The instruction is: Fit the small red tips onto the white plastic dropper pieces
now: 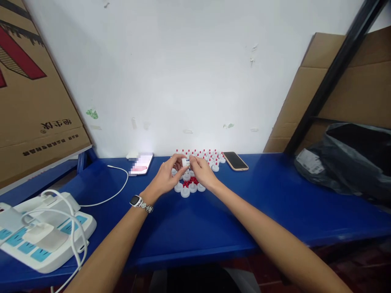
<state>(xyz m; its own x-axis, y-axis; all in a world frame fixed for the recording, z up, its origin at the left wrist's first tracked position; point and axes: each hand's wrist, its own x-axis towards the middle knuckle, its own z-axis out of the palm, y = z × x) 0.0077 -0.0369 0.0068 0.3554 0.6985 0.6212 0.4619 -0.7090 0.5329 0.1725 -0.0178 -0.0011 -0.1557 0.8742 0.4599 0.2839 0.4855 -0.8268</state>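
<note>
Pinching a small white plastic piece (184, 162) between the fingertips of my left hand (167, 176) and right hand (202, 171), both closed on it, centre of frame. Just below and behind: a cluster of round white caps with red tips (200, 156), some pale discs (185, 191) lying flat at the near edge. Smooth glossy blue tabletop (214, 219). Metal-banded watch (138, 201) on my left wrist. Dark phone with a tan case (235, 160) right of centre; a lit phone (141, 164) left of centre, white cable (119, 191) trailing. White power strip (42, 240) lower left. Crumpled black plastic bag (351, 158) at right. Brown cardboard (33, 93) upper left.
</note>
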